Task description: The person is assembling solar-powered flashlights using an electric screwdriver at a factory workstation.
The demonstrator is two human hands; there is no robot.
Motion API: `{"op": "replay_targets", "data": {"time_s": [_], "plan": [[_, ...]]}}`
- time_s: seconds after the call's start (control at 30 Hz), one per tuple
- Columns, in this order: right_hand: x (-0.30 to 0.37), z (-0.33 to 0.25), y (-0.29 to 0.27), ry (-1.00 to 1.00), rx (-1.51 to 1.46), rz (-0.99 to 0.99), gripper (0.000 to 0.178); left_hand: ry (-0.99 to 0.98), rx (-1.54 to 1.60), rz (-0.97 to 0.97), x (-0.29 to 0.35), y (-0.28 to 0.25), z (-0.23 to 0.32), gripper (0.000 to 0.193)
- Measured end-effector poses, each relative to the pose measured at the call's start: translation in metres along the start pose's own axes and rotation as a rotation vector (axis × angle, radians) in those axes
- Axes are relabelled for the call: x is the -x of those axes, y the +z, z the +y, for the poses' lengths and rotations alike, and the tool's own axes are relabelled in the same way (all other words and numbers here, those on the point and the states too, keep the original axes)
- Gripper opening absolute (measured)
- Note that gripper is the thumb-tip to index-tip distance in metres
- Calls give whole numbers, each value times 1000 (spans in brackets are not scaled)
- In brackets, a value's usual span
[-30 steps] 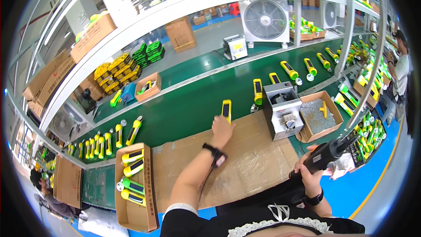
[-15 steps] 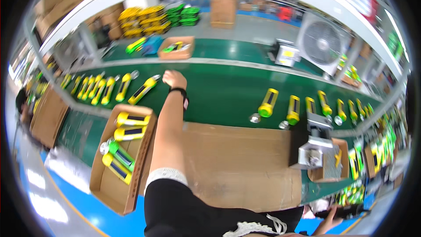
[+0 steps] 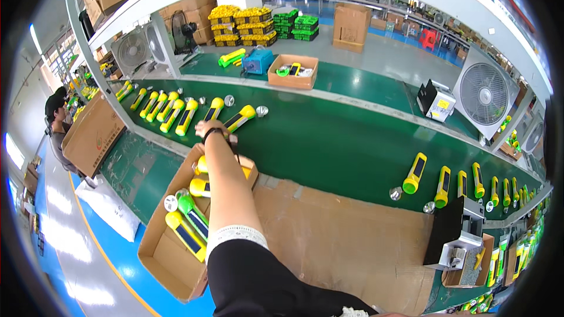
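From the head view, the person's left hand (image 3: 210,128) reaches across the green conveyor belt (image 3: 329,141) to a yellow flashlight (image 3: 239,118) lying beside a row of others. Whether the fingers are clamped on it, I cannot tell. Below the forearm sits an open cardboard box (image 3: 170,252) of yellow and green flashlights on the tabletop (image 3: 341,240). The right hand is out of sight.

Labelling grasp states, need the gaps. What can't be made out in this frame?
- Left hand, head view: the fingers point away, behind the wrist and wristband, so open or holding cannot be told.
- Right hand: outside the picture.
- Flashlights in the cardboard box: partly covered by the forearm.
- Grey machine: near the fisheye rim, too small and bent for detail.
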State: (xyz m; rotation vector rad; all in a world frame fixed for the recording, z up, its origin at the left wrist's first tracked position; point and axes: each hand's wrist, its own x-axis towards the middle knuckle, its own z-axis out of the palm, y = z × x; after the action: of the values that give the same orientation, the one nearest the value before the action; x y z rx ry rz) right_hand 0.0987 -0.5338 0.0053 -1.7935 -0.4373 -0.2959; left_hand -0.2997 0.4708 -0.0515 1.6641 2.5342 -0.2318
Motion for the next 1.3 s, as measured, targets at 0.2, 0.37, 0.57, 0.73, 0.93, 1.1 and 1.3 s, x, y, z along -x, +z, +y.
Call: {"op": "replay_targets", "data": {"time_s": [0.2,0.37,0.57,0.73,0.93,1.1,1.3], "plan": [[40,15,-24,-63,63,162,76,209,138,-78,-10,-11,15,82],[140,39,-7,-47,63,356,77,432,199,-58,-16,-10,4,85],[144,-98,95,-124,-82,421,58,661,298,15,93,-80,27,90],[156,-93,94,-50,-179,316,59,1145,383,103,203,-127,40,85],[156,-128,82,-117,-174,196,59,1370,86,74,395,-132,-8,57],[159,-141,61,-184,-158,162,59,1544,-106,-5,496,-80,-63,56],[148,-149,37,-101,-384,103,43,1614,-75,12,552,-9,-131,55]]}}
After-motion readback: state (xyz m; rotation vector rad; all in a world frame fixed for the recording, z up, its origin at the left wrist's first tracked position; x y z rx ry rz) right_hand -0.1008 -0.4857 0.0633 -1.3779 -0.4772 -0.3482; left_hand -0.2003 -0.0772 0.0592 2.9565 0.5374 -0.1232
